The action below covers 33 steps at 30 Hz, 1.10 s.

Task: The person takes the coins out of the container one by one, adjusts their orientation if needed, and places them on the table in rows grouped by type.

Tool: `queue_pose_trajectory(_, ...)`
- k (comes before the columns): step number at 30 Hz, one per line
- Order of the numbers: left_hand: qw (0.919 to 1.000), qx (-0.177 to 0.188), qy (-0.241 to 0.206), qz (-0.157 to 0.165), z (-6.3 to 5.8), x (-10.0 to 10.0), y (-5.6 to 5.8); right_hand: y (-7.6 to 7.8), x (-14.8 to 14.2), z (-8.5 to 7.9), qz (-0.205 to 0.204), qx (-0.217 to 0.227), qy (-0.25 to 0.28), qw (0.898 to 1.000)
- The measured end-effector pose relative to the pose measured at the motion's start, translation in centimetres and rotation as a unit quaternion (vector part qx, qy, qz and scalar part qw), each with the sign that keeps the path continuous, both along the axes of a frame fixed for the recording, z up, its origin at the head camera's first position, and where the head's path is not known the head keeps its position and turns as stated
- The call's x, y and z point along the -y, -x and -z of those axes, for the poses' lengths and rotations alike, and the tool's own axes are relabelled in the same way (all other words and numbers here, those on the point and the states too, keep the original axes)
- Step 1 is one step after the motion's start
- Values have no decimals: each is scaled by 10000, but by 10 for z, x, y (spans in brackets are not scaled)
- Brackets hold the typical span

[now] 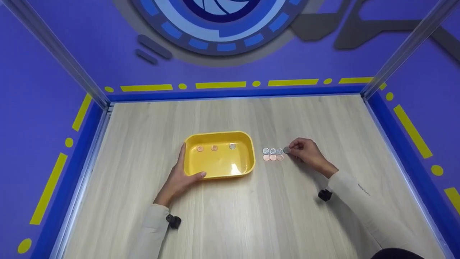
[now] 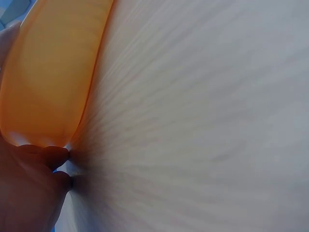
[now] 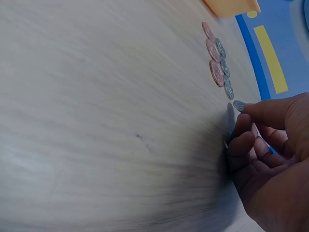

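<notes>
At the far left we see a purple wall (image 1: 32, 108) with yellow bars; its edge is cut off. Next we see the left sleeve (image 1: 149, 225), also cut off at the bottom, with a small black box (image 1: 174, 221) on the wrist. The left hand (image 1: 178, 180) holds the left end of the yellow tray (image 1: 219, 176), with its thumb along the near side. The other fingers are partly hidden from us.

The tray sits on the table (image 1: 230, 216), left of the middle. In it lie two copper coins (image 1: 214, 148) and, to their right, one silver coin (image 1: 232, 146). Their marks are too tiny for us to read.

Right of the tray, three silver coins (image 1: 272, 150) lie in a row on the table, with three copper coins (image 1: 273, 157) in a row just nearer to us. The right hand (image 1: 308, 153) pinches one more silver coin, the last coin (image 1: 286, 150), just beside the right end of the silver row. We cannot tell if it touches the table.

The right sleeve (image 1: 373, 205) has small dark letters (image 1: 363, 189) that we cannot read for sure. Something black (image 1: 399, 253) pokes in below, cut off, so we cannot tell what it is.
</notes>
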State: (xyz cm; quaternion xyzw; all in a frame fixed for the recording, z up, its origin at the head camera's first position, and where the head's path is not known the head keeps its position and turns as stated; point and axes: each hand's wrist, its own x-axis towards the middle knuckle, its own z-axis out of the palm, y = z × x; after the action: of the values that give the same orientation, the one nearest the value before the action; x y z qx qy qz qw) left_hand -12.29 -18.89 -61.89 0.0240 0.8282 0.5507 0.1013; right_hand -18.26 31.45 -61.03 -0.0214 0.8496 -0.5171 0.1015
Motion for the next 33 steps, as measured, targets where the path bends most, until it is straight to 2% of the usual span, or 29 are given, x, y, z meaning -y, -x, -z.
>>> queue_pose_trajectory(8,9999,-73,-103,29,1,0,0,-2,3,4,168,-197,-443,9987)
queue_pose_trajectory(17,10000,-63,31,-7,1,-1,0,-3,5,4,151,-398,-512,9978)
queue_pose_trajectory(26,10000,-74,3,-5,0,-2,0,-4,3,3,189,-384,-607,9972)
queue_pose_trajectory(33,10000,-69,1,32,0,1,1,-3,10,-4,-3,-428,-543,9976)
